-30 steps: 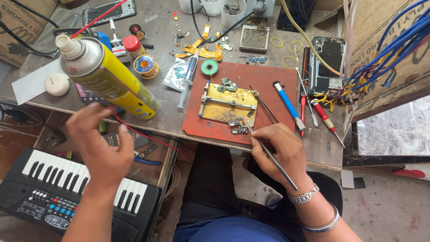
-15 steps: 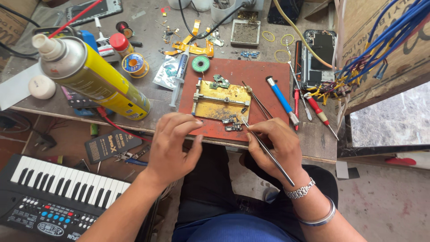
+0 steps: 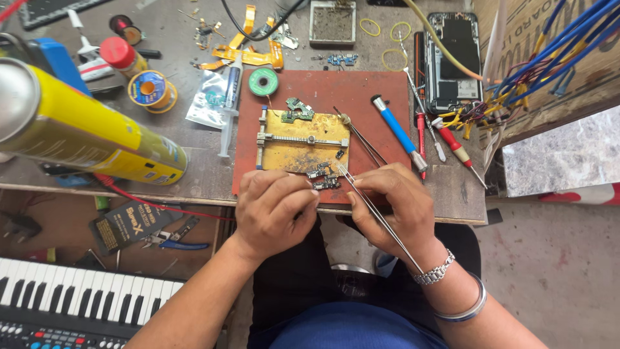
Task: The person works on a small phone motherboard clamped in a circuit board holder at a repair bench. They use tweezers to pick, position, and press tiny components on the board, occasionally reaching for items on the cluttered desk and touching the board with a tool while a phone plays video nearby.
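Step in hand, as I judged it: fine rework on a small circuit board (image 3: 325,183) at the front edge of the red mat (image 3: 381,97), just off the lower right corner of the brass-coloured board holder (image 3: 303,145).

My left hand (image 3: 274,210) was curled, fingertips pinched on the small board, steadying it. My right hand (image 3: 391,207) was closed round thin steel tweezers (image 3: 374,210), shaft running back over the wrist, tips down at the board's right end. Whether the tips had a part in them I couldn't tell, too small.

Next move, my read: a tiny placed nudge or lift at the tweezer tips, left hand keeping the board flat, no slip.

Materials:
- mat matte red, rubbery-looking, rectangular
- holder flat metal with a silver slide bar, a green board scrap on its top edge
- second tweezers (image 3: 361,139) lying on the mat, thin and pointed
- blue-handled screwdriver (image 3: 395,129) on the mat's right side, red-handled one (image 3: 457,147) beyond
- opened phone (image 3: 454,61) near the table's back right corner
- glossy yellow spray can (image 3: 90,132) on its side at the left edge
- solder spool (image 3: 150,90), clear syringe (image 3: 229,103) behind
- keyboard (image 3: 71,304) below the table front
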### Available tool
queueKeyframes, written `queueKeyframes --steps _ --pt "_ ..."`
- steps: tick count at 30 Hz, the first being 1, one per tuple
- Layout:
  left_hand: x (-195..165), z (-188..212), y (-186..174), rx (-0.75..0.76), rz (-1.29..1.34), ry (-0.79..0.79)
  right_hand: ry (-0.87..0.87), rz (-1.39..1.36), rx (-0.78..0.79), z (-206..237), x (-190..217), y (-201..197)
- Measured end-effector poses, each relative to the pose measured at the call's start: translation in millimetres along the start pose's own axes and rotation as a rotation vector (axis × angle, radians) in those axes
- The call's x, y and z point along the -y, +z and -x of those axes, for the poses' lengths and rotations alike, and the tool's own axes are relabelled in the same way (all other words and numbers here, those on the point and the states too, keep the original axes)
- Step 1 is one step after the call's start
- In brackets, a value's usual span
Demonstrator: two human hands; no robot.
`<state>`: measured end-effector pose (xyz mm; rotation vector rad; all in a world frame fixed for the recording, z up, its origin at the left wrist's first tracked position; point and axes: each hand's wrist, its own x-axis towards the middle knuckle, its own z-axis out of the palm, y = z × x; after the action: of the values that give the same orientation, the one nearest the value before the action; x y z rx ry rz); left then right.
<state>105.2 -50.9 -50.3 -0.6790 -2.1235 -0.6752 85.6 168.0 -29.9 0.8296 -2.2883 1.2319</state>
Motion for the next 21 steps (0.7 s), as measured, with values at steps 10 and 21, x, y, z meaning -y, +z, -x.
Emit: queueKeyframes --steps 10,21 --pt "8.4 9.5 7.2 -0.014 0.046 0.011 -0.078 0.079 -0.02 -2.5 -1.9 4.4" --pt "9.1 14.3 10.5 0.016 0.016 -0.102 0.014 0.088 -0.048 3.5 -5.6 9.5"
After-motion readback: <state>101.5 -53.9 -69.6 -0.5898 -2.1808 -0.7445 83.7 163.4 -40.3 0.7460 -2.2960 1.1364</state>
